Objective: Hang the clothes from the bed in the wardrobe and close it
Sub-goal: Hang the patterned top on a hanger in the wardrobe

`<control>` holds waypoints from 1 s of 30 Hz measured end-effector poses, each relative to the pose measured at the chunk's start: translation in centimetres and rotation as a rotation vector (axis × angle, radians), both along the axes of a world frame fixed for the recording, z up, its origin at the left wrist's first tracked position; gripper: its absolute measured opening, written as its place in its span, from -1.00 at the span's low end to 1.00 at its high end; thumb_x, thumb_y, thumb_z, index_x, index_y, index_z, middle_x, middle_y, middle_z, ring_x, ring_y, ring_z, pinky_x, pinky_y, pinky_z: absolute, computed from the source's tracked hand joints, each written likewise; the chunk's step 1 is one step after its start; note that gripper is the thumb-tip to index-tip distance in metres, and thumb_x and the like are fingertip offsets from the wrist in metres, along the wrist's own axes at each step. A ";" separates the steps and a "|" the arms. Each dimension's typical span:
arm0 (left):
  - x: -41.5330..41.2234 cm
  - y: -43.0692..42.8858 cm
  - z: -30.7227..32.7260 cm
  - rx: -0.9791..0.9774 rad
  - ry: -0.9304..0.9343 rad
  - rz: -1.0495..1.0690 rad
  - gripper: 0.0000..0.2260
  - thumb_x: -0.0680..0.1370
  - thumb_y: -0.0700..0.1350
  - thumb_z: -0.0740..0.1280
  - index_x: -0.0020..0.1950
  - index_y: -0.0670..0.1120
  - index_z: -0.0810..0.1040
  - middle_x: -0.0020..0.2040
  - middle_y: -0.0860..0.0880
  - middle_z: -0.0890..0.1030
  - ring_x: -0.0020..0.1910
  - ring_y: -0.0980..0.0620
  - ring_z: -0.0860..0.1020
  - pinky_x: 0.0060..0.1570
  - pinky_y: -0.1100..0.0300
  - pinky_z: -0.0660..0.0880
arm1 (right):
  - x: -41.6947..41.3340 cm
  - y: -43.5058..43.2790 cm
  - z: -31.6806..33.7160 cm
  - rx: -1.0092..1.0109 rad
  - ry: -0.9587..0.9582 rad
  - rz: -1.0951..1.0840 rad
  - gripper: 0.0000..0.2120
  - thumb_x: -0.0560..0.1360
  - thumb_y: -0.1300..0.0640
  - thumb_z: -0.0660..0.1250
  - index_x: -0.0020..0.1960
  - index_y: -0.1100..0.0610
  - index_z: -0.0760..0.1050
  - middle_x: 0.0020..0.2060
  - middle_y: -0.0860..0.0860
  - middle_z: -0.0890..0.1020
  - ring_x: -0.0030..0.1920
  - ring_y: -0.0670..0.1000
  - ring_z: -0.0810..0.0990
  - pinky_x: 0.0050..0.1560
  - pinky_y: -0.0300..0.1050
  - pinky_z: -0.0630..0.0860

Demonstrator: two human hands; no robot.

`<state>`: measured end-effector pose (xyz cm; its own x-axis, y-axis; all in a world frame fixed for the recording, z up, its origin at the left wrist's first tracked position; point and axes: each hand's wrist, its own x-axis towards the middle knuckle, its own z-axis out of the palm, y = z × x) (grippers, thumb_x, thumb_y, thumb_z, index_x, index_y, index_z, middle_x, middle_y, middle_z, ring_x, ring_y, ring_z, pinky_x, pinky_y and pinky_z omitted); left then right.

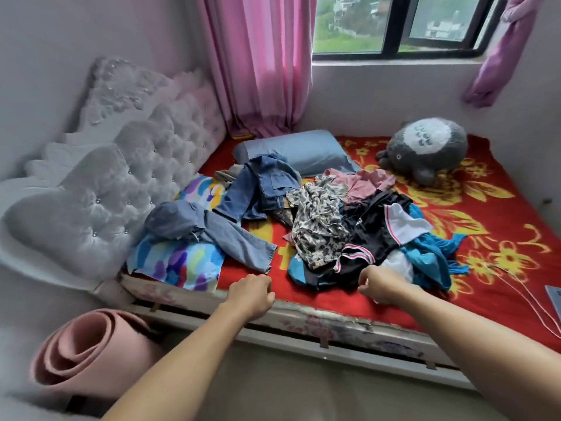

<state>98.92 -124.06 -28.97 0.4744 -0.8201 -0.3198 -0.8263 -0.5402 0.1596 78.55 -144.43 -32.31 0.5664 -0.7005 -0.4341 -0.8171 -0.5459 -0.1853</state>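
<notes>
A heap of clothes lies in the middle of the bed (491, 302), which has a red flowered cover. The heap holds blue jeans (258, 189), a leopard-print garment (318, 226), a pink top (364, 183), a black garment with striped trim (370, 232) and a teal piece (431, 256). A pale denim garment (212, 232) lies to the left over a colourful pillow (179, 265). My left hand (250, 294) hovers over the bed's near edge, fingers curled, holding nothing. My right hand (379, 287) is a fist just in front of the heap. The wardrobe is out of view.
A tufted white headboard (127, 177) stands at the left. A blue pillow (300, 150) and a grey plush toy (425, 147) lie at the back. A rolled pink mat (91, 357) leans by the bed's corner. White cables (528, 302) trail at the right edge. Pink curtains (261, 65) hang by the window.
</notes>
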 end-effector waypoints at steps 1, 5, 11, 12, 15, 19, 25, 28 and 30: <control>1.2 -1.4 -0.3 0.011 0.009 -0.005 -0.78 0.55 0.04 0.20 0.09 -0.02 0.53 0.09 -0.06 0.58 0.05 -0.10 0.53 0.01 0.02 0.48 | 1.0 -1.3 0.0 -0.009 0.016 0.002 -0.84 0.44 0.03 0.33 -0.03 0.02 0.61 -0.08 0.01 0.68 -0.01 0.07 0.64 -0.02 -0.13 0.55; 5.8 -7.2 -1.8 0.032 0.022 -0.010 -0.77 0.56 0.03 0.20 0.12 -0.03 0.52 0.09 -0.07 0.59 0.04 -0.11 0.54 -0.06 0.06 0.44 | 5.0 -6.7 -1.1 -0.060 0.050 0.047 -0.79 0.50 0.05 0.29 0.08 0.05 0.60 0.05 0.04 0.64 0.10 0.10 0.59 0.02 -0.11 0.51; 8.8 -14.3 -5.8 0.090 0.079 0.029 -0.78 0.56 0.01 0.18 0.10 -0.05 0.51 0.09 -0.09 0.58 0.05 -0.14 0.54 -0.07 0.06 0.40 | 10.1 -14.4 -7.0 0.008 0.090 0.115 -0.76 0.49 -0.02 0.20 0.02 0.01 0.59 0.02 0.01 0.65 0.11 0.11 0.59 -0.01 -0.13 0.46; 9.1 -15.5 -6.8 0.097 0.087 0.046 -0.78 0.56 0.01 0.18 0.10 -0.05 0.51 0.09 -0.09 0.58 0.05 -0.14 0.53 -0.06 0.05 0.40 | 11.0 -16.0 -8.9 0.029 0.084 0.137 -0.72 0.45 -0.08 0.18 -0.01 -0.02 0.60 -0.02 -0.02 0.66 0.10 0.10 0.60 0.00 -0.13 0.47; 10.0 -18.8 -10.5 0.116 0.127 0.132 -0.78 0.55 0.00 0.19 0.08 -0.05 0.52 0.07 -0.08 0.60 0.06 -0.14 0.54 -0.02 0.04 0.45 | 13.9 -20.1 -14.5 0.076 0.120 0.210 -0.71 0.42 -0.08 0.19 0.00 -0.03 0.61 -0.02 0.00 0.67 0.09 0.10 0.62 0.00 -0.06 0.53; 10.6 -22.6 -15.7 0.147 0.174 0.243 -0.79 0.56 0.00 0.20 0.09 -0.03 0.53 0.06 -0.07 0.60 0.07 -0.14 0.54 -0.02 0.05 0.44 | 17.5 -24.0 -20.6 0.098 0.202 0.316 -0.81 0.45 0.14 0.25 0.01 0.15 0.55 0.03 0.14 0.63 0.06 0.18 0.60 -0.17 -0.12 0.40; 10.8 -25.1 -22.8 0.176 0.259 0.366 -0.82 0.57 0.00 0.19 0.03 -0.04 0.53 -0.02 -0.02 0.63 -0.02 -0.10 0.56 -0.08 0.05 0.48 | 20.6 -26.8 -29.9 0.088 0.173 0.366 -0.76 0.45 0.22 0.20 0.09 0.14 0.49 0.08 0.12 0.52 0.15 0.19 0.48 -0.04 -0.01 0.46; 10.5 -25.2 -25.3 0.197 0.283 0.408 -0.82 0.58 -0.01 0.19 0.04 -0.03 0.54 -0.05 0.01 0.63 -0.04 -0.06 0.56 -0.12 0.08 0.46 | 20.7 -27.3 -33.4 0.006 0.224 0.417 -0.75 0.49 0.17 0.22 0.15 0.09 0.48 0.12 0.10 0.48 0.18 0.17 0.42 0.01 0.02 0.44; 10.2 -25.3 -26.5 0.215 0.300 0.429 -0.82 0.59 -0.01 0.18 0.04 -0.03 0.53 -0.06 0.02 0.62 -0.04 -0.04 0.55 -0.14 0.11 0.44 | 20.6 -27.4 -34.9 -0.019 0.282 0.455 -0.76 0.52 0.14 0.20 0.15 0.03 0.52 0.13 0.08 0.47 0.19 0.16 0.40 0.04 0.03 0.39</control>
<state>109.08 -149.37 -55.43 0.6139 -0.4753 -0.6303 -0.4609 -0.8640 0.2027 99.10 -171.79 -67.18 0.6783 -0.4204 -0.6027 -0.5135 -0.8579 0.0205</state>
